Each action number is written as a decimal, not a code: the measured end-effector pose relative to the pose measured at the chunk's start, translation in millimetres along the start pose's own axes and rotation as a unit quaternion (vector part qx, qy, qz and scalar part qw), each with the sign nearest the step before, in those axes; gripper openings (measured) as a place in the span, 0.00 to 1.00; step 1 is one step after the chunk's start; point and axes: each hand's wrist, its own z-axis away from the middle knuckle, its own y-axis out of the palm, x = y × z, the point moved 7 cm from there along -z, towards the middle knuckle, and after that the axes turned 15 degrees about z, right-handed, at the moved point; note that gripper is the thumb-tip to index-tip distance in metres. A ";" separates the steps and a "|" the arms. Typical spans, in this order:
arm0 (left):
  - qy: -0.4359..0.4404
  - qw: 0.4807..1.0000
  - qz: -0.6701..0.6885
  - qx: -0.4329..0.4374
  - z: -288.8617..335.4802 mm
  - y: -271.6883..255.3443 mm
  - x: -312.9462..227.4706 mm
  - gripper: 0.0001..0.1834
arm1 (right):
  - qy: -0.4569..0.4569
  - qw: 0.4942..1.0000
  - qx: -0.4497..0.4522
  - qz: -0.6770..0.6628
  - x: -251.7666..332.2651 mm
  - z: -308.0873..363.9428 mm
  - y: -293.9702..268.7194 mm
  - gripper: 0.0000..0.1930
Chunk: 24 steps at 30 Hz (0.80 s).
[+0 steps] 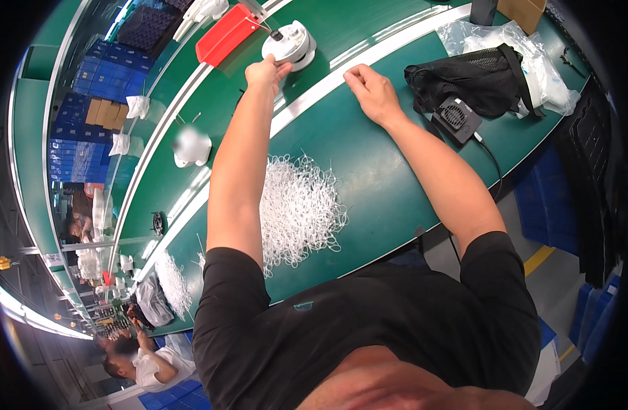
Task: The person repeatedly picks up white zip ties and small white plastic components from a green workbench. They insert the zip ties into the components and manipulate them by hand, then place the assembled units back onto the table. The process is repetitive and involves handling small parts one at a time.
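Observation:
My left hand [263, 74] reaches far forward and grips the near edge of a white round device housing [290, 45]. A short dark cable end shows on top of the housing, which sits on the green surface past the metal strip. To its right, my right hand [372, 94] is held over the near tabletop by that strip, fingers curled in. Whether anything small is inside them is hidden. Between my forearms lies a large heap of looped white cords or ties [301, 212], partly covered by my left arm.
A red bin [226, 35] stands beyond my left hand. Another white device [191, 145] sits left of my forearm. On the right are a black mesh bag [468, 76], a small black fan [456, 119] with a cable, and clear plastic bags [543, 72]. A co-worker [153, 365] sits lower left.

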 end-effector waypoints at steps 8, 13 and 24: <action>0.114 0.951 -0.262 0.118 52.0 -49.5 -36.5 0.17 | -0.041 0.999 -0.003 0.004 -2.3 -0.7 3.0 0.16; 0.109 0.878 -0.446 0.132 107.4 -125.3 -50.6 0.14 | -0.053 0.998 0.019 0.020 -11.0 -0.7 7.1 0.14; 0.028 0.856 -0.509 0.091 128.2 -195.1 -7.7 0.11 | -0.070 0.996 0.044 0.045 -7.2 -3.0 12.1 0.16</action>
